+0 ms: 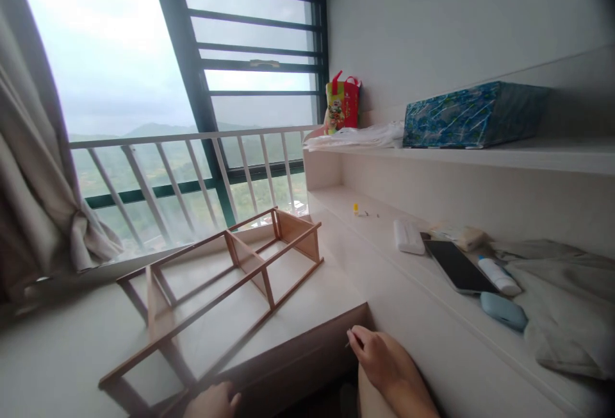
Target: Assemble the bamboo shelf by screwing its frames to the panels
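A wooden shelf frame (225,277) lies on its side on the pale window ledge (307,283), reaching from the bottom left toward the window. My left hand (214,401) sits at the bottom edge, fingers curled, close to the frame's near end; whether it touches the frame is unclear. My right hand (384,360) is near the ledge's front corner, its fingertips pinched on a small thin thing I cannot make out.
A stepped shelf on the right carries a dark tablet (456,267), a white block (408,236), a white tube (500,275), a blue case (503,310) and grey cloth (567,302). Above lie a blue patterned box (471,115) and a red gift bag (343,102). A curtain (33,200) hangs left of the railing.
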Demonstrator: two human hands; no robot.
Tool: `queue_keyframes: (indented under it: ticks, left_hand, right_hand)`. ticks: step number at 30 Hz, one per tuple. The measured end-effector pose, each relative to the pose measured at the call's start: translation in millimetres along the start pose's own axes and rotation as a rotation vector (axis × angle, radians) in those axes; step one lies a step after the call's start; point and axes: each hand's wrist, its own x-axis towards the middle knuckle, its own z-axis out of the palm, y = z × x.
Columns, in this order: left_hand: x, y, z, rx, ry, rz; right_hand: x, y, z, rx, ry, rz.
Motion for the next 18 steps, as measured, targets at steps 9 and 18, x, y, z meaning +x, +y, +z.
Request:
queue_keyframes:
  ticks: [9, 18]
  left_hand:
    - [-25, 13, -8.8, -0.025, 0.113, 0.052]
    - [-22, 24, -12.2, -0.183, 0.123, 0.022]
  right_hand:
    - [-40, -48, -7, 0.472, 0.044, 0.235]
    - [-73, -48, 26, 0.693, -0.249, 0.538]
